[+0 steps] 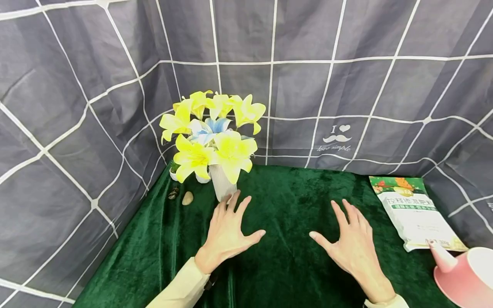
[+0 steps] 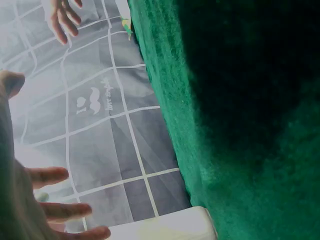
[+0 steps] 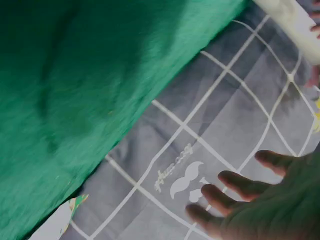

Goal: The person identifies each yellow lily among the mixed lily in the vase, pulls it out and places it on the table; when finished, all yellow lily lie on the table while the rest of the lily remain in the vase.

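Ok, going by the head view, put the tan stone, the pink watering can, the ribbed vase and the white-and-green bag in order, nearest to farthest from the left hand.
From the left hand:
1. Ribbed vase, right in front of it.
2. Tan stone, left of the vase.
3. White-and-green bag, over on the right.
4. Pink watering can, bottom right corner.

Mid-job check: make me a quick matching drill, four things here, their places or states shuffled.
1. ribbed white vase
2. smooth beige oval pebble
3. green-and-white plastic bag
4. pink spouted watering can

A. cut off at the head view's lower right corner
B. holding yellow flowers
C. lying just beyond the watering can
D. on green velvet cloth, left of the vase

Pairs: 1-B, 2-D, 3-C, 4-A
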`<move>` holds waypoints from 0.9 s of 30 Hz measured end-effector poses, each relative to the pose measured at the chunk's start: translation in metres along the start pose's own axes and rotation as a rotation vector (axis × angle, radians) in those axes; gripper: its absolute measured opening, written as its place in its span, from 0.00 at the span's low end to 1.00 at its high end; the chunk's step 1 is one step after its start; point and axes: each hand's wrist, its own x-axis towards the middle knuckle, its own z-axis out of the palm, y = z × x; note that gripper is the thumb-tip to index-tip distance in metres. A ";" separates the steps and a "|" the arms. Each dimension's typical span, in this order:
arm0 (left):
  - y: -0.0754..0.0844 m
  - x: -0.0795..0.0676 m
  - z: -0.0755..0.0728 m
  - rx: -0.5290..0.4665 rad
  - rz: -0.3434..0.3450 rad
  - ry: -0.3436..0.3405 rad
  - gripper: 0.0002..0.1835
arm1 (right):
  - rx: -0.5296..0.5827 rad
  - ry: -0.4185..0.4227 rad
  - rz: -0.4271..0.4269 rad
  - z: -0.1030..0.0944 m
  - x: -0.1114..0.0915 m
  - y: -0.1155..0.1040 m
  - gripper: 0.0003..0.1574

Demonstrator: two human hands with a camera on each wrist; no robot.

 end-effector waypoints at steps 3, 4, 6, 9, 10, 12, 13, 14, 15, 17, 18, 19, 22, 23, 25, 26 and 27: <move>-0.002 0.000 -0.004 -0.026 -0.055 0.045 0.43 | 0.077 0.037 -0.015 -0.003 0.003 -0.010 0.57; -0.003 0.000 -0.005 -0.036 -0.076 0.067 0.41 | 0.094 0.051 -0.023 -0.003 0.005 -0.014 0.54; -0.005 0.001 -0.008 -0.055 -0.110 0.124 0.37 | 0.133 0.087 -0.050 -0.005 0.009 -0.023 0.48; -0.010 0.004 -0.008 -0.102 -0.135 0.234 0.29 | 0.214 0.145 -0.110 -0.007 0.017 -0.037 0.36; -0.012 0.005 -0.008 -0.120 -0.146 0.267 0.27 | 0.243 0.163 -0.130 -0.008 0.021 -0.042 0.32; -0.017 0.008 -0.007 -0.165 -0.167 0.327 0.23 | 0.307 0.184 -0.163 -0.008 0.027 -0.052 0.25; -0.020 0.009 -0.007 -0.193 -0.178 0.355 0.22 | 0.341 0.187 -0.178 -0.008 0.030 -0.058 0.22; -0.023 0.011 -0.006 -0.225 -0.194 0.380 0.21 | 0.370 0.191 -0.193 -0.007 0.034 -0.064 0.20; -0.026 0.012 -0.006 -0.258 -0.212 0.398 0.20 | 0.398 0.192 -0.208 -0.006 0.037 -0.070 0.18; -0.032 0.016 -0.006 -0.325 -0.244 0.434 0.20 | 0.467 0.197 -0.245 -0.005 0.045 -0.084 0.14; -0.035 0.017 -0.006 -0.356 -0.258 0.452 0.21 | 0.503 0.199 -0.265 -0.004 0.049 -0.091 0.13; -0.037 0.019 -0.005 -0.383 -0.270 0.473 0.22 | 0.537 0.206 -0.284 -0.002 0.053 -0.099 0.11; -0.044 0.026 -0.003 -0.447 -0.298 0.517 0.26 | 0.642 0.218 -0.322 0.005 0.065 -0.120 0.08; -0.046 0.028 -0.002 -0.466 -0.305 0.525 0.28 | 0.673 0.219 -0.324 0.009 0.069 -0.126 0.07; -0.049 0.032 0.001 -0.501 -0.333 0.526 0.30 | 0.737 0.219 -0.320 0.017 0.074 -0.138 0.06; -0.050 0.034 0.002 -0.518 -0.350 0.521 0.32 | 0.762 0.219 -0.311 0.022 0.077 -0.143 0.06; -0.052 0.036 0.003 -0.533 -0.370 0.513 0.32 | 0.783 0.216 -0.296 0.026 0.079 -0.149 0.06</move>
